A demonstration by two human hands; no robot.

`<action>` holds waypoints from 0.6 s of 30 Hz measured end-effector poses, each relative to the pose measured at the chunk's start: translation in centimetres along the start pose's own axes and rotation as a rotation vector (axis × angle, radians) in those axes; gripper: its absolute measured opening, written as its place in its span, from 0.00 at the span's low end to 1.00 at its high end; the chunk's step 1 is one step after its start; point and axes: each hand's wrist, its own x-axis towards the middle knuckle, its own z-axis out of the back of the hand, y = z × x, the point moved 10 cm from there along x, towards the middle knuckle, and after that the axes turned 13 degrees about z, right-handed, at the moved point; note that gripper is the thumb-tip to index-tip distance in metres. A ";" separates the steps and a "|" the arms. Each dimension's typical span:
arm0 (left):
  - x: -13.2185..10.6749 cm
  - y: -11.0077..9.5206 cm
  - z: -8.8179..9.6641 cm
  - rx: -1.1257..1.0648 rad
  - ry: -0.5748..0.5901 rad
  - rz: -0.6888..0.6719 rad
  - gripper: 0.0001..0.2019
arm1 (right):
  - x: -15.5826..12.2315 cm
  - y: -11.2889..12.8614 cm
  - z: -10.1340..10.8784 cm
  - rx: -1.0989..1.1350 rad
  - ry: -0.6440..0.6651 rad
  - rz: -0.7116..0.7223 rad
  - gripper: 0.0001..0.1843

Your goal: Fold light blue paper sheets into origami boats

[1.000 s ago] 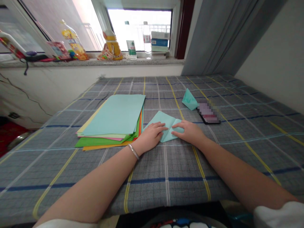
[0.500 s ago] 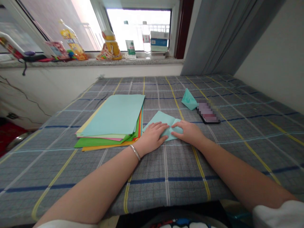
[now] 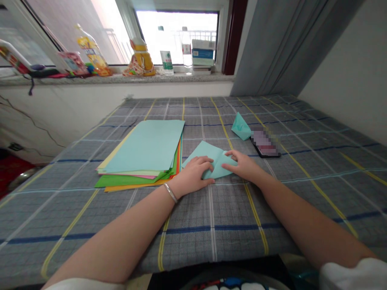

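A partly folded light teal paper (image 3: 211, 155) lies on the checked grey cloth (image 3: 211, 209). My left hand (image 3: 193, 175), with a silver bracelet at the wrist, lies flat on the paper's near left part with fingers stretched out. My right hand (image 3: 246, 165) rests on the paper's right side, fingertips pressed on a folded flap near its upper right corner. A stack of coloured paper sheets (image 3: 145, 155), teal on top, sits just left of my left hand. A finished teal folded paper shape (image 3: 241, 127) stands farther back to the right.
A phone (image 3: 265, 143) lies beside the folded shape. The windowsill (image 3: 121, 78) at the back carries bottles (image 3: 92, 50), a yellow toy (image 3: 140, 58) and boxes (image 3: 203, 54). A grey curtain (image 3: 287, 44) hangs at the right, next to a white wall.
My right hand has slid a little to the right and back along the paper's flap. My left hand has stayed in place on the paper.
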 end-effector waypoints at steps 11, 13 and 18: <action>-0.4 -0.3 1.5 0.334 -0.053 0.042 0.08 | -0.6 3.3 -0.6 0.032 0.283 0.254 0.12; -0.5 0.2 1.2 0.333 -0.009 0.070 0.07 | -0.7 3.2 -0.9 0.037 0.312 0.240 0.11; -1.1 0.4 1.4 0.385 0.041 0.054 0.08 | -1.0 2.9 -1.3 0.039 0.359 0.211 0.11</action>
